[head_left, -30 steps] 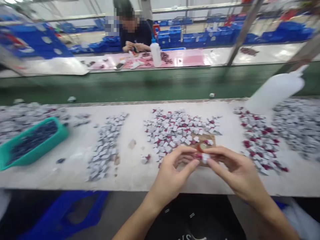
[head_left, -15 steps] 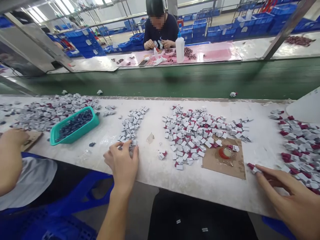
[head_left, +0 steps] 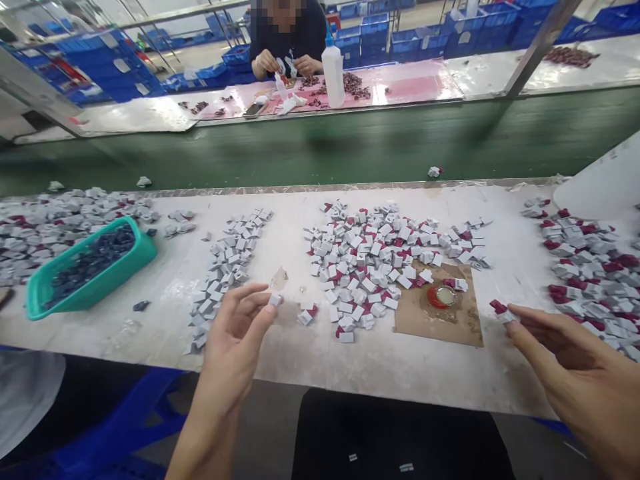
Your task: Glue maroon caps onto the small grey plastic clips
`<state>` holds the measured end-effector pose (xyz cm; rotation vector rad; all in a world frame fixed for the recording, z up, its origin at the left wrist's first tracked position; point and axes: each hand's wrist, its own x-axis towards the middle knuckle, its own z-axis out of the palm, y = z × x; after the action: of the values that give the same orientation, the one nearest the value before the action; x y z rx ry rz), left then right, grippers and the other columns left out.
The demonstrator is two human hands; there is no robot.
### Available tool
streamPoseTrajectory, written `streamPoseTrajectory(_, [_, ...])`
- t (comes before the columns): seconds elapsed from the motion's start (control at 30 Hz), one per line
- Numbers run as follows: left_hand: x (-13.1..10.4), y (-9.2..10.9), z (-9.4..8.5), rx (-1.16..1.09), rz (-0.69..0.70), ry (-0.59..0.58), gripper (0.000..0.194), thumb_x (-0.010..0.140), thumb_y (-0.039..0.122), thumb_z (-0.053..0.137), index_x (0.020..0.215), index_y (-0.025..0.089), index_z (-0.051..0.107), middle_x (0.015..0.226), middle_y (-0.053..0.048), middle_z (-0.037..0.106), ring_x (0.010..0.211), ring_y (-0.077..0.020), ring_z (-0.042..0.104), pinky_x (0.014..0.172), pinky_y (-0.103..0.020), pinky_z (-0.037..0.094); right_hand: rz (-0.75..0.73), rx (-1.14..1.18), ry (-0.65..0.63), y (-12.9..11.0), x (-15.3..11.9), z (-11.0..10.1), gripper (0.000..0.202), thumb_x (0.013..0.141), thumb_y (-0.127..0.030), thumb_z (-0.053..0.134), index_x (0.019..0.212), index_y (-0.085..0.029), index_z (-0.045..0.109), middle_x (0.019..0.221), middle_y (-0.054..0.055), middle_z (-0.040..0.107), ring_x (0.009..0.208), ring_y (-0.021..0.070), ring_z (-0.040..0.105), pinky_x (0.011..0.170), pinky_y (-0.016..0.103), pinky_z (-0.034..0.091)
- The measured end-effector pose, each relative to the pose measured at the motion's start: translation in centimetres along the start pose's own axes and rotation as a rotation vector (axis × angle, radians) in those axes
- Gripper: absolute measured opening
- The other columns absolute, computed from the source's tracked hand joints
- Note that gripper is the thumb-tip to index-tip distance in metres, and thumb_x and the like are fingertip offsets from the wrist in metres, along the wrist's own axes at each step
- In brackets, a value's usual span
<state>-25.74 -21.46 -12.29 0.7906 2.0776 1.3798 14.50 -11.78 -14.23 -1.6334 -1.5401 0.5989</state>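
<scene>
Between thumb and fingertips, my left hand (head_left: 239, 333) pinches a small grey block-shaped piece (head_left: 275, 301), just right of a strip of grey pieces (head_left: 227, 257). My right hand (head_left: 575, 367) grips a small grey-and-dark-red piece (head_left: 501, 311) by its grey end, the red part pointing left and away. Between my hands lies a heap of grey and dark-red pieces (head_left: 370, 253). At its right side a brown cardboard square (head_left: 425, 327) bears a small round container (head_left: 442, 296) with an orange-red side and a pale, shiny top.
A teal basket (head_left: 95, 293) of dark pieces stands at left, before another grey heap (head_left: 80, 200). More grey-and-red pieces (head_left: 590, 280) lie at far right. Beyond the green belt (head_left: 300, 153), a co-worker (head_left: 290, 40) sits behind a white bottle (head_left: 333, 73).
My left hand has lifted off the grey strip with a grey piece between its fingers. My right hand keeps its piece at nearly the same place. The view has shifted right.
</scene>
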Motion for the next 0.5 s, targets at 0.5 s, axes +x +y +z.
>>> streamPoseTrajectory(0.5, [-1.3,3.1,8.0,-0.26,-0.101,-0.383,0.045,0.082,0.054,0.104,0.112,0.028,0.084,0.097,-0.005,0.082,0.088,-0.0258,0.082,0.068,-0.03,0.064,-0.137,0.258,-0.22,-3.5,0.8,2.2,0.013,0.108,-0.028,0.083,0.117,-0.031,0.092,0.114,0.004,0.092,0.103,0.0258,0.087,0.088,0.039,0.071])
